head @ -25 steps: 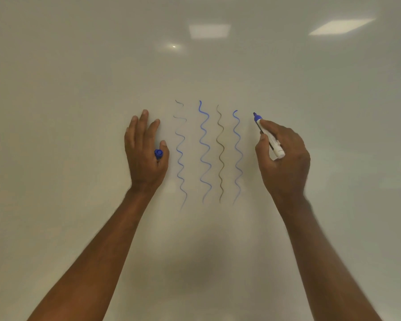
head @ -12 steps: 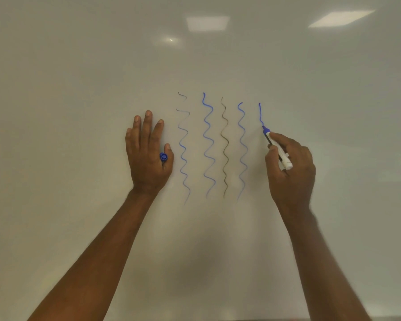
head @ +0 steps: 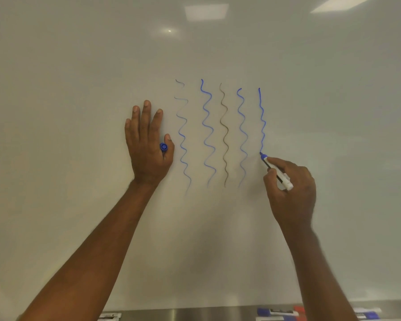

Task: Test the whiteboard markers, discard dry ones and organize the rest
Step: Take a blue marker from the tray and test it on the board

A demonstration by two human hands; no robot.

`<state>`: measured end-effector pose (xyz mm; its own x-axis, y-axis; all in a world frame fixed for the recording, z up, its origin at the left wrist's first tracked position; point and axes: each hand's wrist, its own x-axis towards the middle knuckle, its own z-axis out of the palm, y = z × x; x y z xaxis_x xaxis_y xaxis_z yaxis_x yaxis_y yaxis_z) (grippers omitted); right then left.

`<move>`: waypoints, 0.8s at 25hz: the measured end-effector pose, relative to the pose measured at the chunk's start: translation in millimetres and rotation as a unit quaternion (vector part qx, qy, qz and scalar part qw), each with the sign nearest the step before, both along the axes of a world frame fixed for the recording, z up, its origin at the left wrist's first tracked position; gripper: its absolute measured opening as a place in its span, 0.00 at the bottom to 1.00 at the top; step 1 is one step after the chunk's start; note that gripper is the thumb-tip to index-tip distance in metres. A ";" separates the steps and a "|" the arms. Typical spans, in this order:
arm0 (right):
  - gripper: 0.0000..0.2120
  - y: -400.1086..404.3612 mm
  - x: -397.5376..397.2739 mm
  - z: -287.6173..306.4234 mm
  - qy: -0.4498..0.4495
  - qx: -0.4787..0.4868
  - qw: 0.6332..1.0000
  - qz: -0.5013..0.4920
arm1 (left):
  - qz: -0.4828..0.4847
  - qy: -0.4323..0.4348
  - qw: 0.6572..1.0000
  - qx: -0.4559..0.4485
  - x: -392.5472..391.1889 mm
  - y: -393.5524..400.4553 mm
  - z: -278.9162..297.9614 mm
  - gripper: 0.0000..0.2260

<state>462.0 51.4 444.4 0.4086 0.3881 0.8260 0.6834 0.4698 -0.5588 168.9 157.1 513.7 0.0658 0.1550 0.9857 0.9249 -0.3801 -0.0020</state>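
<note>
Since half a second back the right hand has dragged the blue marker well down the whiteboard, so what was just a short stroke up top is now a fifth squiggle running most of the way down beside the others. From where I'm watching, that hand's fingers are curled round the marker barrel in a normal pen grip, tip touching the board at the bottom end of the line. The left hand lies flat on the board with fingers straight, and the blue cap is pinched between thumb and forefinger, so it's ready for recapping. Working outward, four earlier test lines sit between the two hands: the leftmost one is broken and faint at the top, the second is strong blue, then a brownish one and a paler blue one. My take: this marker is writing solid and dark, so it's a keeper. I'd carry the line down level with its neighbours using even, light pressure, since a fade only shows over length, then cap it fully. More markers lie on the tray along the bottom edge, too blurred to count.
</note>
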 end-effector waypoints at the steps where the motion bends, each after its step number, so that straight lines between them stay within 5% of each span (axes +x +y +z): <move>1: 0.13 -1.6 -0.4 -5.6 0.000 -0.007 1.000 -0.002 | 0.002 0.000 1.000 -0.001 0.1 -0.1 -0.1 0.26; 9: 0.10 -23.2 -3.2 -35.0 -0.064 -0.117 0.990 -0.037 | 0.010 0.005 1.000 -0.009 -0.7 0.2 -1.6 0.26; 14: 0.07 -45.0 -14.1 -55.2 -0.093 -0.209 0.973 0.028 | 0.001 -0.008 0.999 -0.037 2.8 -4.0 -2.5 0.25; 20: 0.12 -71.6 -17.9 -87.2 0.027 -0.253 0.956 0.149 | -0.198 -0.170 0.963 -0.074 35.9 -55.5 -34.0 0.09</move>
